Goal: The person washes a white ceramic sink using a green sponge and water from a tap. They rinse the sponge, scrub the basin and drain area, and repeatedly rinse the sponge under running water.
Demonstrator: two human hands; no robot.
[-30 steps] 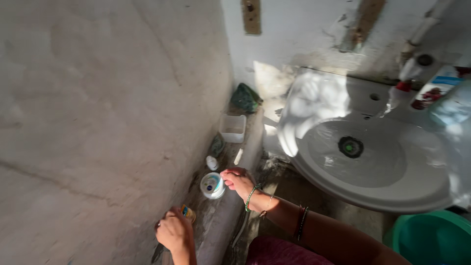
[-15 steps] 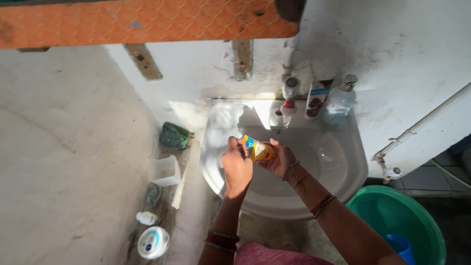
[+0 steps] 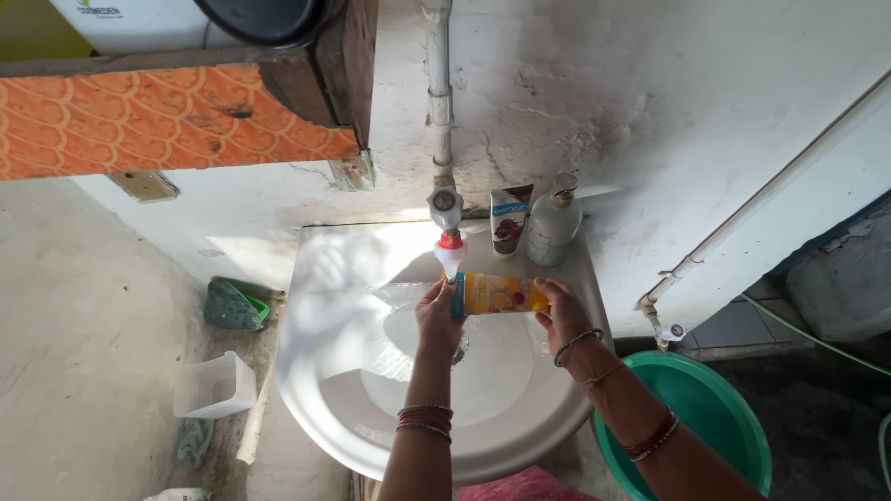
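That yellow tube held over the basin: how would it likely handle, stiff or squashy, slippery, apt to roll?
The yellow tube looks like a soft plastic squeeze tube, so it probably gives under the fingers. The left hand grips its cap end and the right hand its tail; over the wet sink it may get slippery. Its flattened tail should keep it from rolling far.

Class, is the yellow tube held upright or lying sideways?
Sideways. The tube runs level between the left hand and right hand, above the sink.

Yellow tube over a white basin
Its cap is teal; a green tub sits right, an orange scale-patterned ledge far left.
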